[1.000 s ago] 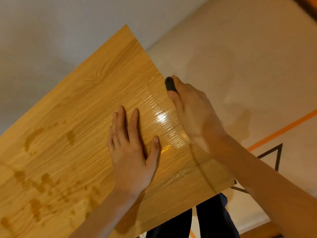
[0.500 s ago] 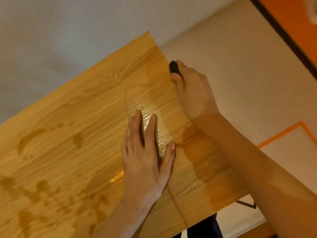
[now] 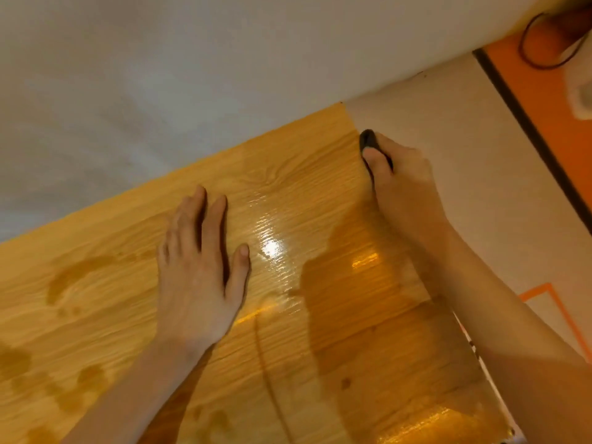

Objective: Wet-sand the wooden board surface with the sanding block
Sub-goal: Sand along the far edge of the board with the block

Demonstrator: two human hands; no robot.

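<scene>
A large wooden board [image 3: 105, 302] with yellow oak grain fills the lower left, leaning against a white wall. Its surface shows wet glossy patches and dark damp stains. My left hand [image 3: 198, 267] lies flat on the board's middle, fingers straight. My right hand [image 3: 403, 184] grips a small black sanding block [image 3: 368, 140] against the board's right edge near the top corner. Most of the block is hidden under my fingers.
A white wall [image 3: 192, 75] rises behind the board. Beige floor [image 3: 464, 149] lies to the right, with an orange area [image 3: 544, 100] bordered by a black strip and orange tape lines [image 3: 544, 302]. A dark cable [image 3: 538, 46] loops at the top right.
My right hand has slid the block up along the board's right edge toward the top corner. My left hand stays flat on the board. The camera view has tilted.
</scene>
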